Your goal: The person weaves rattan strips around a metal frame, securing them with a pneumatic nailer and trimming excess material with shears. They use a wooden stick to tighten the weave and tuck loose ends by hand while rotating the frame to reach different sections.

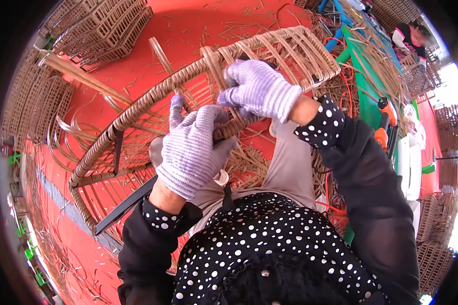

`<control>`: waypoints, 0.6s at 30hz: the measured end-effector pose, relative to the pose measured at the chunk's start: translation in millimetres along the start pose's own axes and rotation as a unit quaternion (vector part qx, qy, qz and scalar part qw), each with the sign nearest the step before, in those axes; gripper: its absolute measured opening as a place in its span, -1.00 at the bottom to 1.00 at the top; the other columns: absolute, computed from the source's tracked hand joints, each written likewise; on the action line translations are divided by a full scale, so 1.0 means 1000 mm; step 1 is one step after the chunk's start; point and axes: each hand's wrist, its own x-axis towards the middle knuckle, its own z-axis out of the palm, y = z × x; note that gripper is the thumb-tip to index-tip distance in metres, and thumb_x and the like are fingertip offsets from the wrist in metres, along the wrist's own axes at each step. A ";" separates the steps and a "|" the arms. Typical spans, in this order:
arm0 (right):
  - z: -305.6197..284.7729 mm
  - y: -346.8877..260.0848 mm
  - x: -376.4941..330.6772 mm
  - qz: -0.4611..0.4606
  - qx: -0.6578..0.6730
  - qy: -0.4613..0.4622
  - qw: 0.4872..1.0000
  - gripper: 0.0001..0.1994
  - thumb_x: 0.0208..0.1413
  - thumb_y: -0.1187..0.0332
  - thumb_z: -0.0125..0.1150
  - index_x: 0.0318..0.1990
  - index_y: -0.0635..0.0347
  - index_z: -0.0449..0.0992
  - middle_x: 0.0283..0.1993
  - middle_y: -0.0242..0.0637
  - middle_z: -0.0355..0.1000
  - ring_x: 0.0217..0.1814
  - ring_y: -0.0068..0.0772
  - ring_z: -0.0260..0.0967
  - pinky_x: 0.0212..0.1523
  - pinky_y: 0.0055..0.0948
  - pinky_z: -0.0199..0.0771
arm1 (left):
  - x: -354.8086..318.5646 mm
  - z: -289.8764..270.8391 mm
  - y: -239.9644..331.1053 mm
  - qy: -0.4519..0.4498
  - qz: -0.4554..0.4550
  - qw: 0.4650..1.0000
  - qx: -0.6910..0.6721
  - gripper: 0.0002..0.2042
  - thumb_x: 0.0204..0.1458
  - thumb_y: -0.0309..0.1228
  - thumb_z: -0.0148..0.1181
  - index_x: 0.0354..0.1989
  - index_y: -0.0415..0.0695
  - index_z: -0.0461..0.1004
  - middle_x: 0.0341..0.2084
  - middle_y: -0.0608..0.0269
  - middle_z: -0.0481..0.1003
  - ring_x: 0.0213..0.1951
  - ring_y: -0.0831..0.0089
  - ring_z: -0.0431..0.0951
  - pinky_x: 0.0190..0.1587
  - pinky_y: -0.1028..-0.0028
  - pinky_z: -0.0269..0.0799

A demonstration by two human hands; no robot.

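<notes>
A half-woven brown wicker chair frame [152, 100] lies across my lap, its curved rim wrapped in flat wicker strip. My left hand [191, 150], in a lilac-and-white striped knit glove, is curled round a short wrapped bar [229, 130] of the frame. Its forefinger points up toward the rim. In a matching glove, my right hand [262, 89] closes its fingers over a flat wicker strip [215, 68] that loops over the rim; the fingertips partly hide it. A dark flat bar [124, 203] slants out below my left wrist.
Wicker offcuts [247, 165] litter the red floor [183, 23]. Stacked woven frames [99, 30] stand at the far left. To the right are a green bench [366, 96] with loose strips and orange-and-black tools [387, 119]. Another person [409, 40] sits at the far right among wicker pieces.
</notes>
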 end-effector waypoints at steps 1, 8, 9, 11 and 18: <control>0.000 0.001 0.003 0.009 -0.024 -0.016 1.000 -0.73 -0.08 0.27 0.31 -0.50 0.32 0.43 -0.63 -0.17 0.37 -0.66 -0.40 0.37 -0.62 -0.38 0.36 | 0.000 0.000 0.001 -0.001 -0.003 1.000 0.002 -0.59 -0.22 -0.32 0.36 -0.16 -0.09 0.40 -0.38 0.26 0.55 -0.24 0.29 0.56 0.30 0.04 -0.11; 0.000 0.001 0.014 -0.011 -0.115 -0.002 0.993 -0.68 -0.15 0.16 0.32 -0.43 0.28 0.52 -0.53 -0.07 0.45 -0.44 -0.15 0.45 -0.34 -0.27 0.42 | 0.003 0.014 0.009 0.039 0.079 0.972 0.216 -0.62 -0.14 -0.22 0.25 -0.14 -0.09 0.42 -0.46 0.34 0.52 -0.28 0.39 0.53 0.27 -0.05 -0.09; -0.001 0.000 0.015 -0.007 -0.116 -0.007 0.993 -0.68 -0.16 0.16 0.33 -0.41 0.27 0.54 -0.51 -0.06 0.46 -0.43 -0.16 0.46 -0.33 -0.29 0.43 | 0.004 0.020 0.012 0.075 0.098 0.959 0.256 -0.62 -0.13 -0.21 0.22 -0.15 -0.13 0.41 -0.49 0.33 0.49 -0.33 0.38 0.52 0.26 -0.08 -0.09; -0.002 -0.002 0.018 0.001 -0.122 -0.013 0.992 -0.66 -0.11 0.14 0.27 -0.34 0.28 0.55 -0.40 0.00 0.48 -0.28 -0.07 0.46 -0.19 -0.24 0.44 | 0.008 0.028 0.011 0.082 0.104 0.945 0.298 -0.64 -0.08 -0.22 0.19 -0.18 -0.22 0.40 -0.58 0.33 0.40 -0.44 0.40 0.47 0.12 0.10 0.17; 0.001 0.017 0.016 -0.111 0.110 0.211 0.965 -0.83 -0.01 0.37 0.21 -0.28 0.26 0.51 -0.41 -0.23 0.50 -0.47 -0.44 0.45 -0.44 -0.49 0.42 | 0.035 0.022 -0.012 -0.012 0.065 0.975 0.212 -0.76 -0.03 -0.24 0.19 -0.29 -0.12 0.41 -0.56 0.18 0.48 -0.51 0.18 0.49 -0.34 0.27 0.40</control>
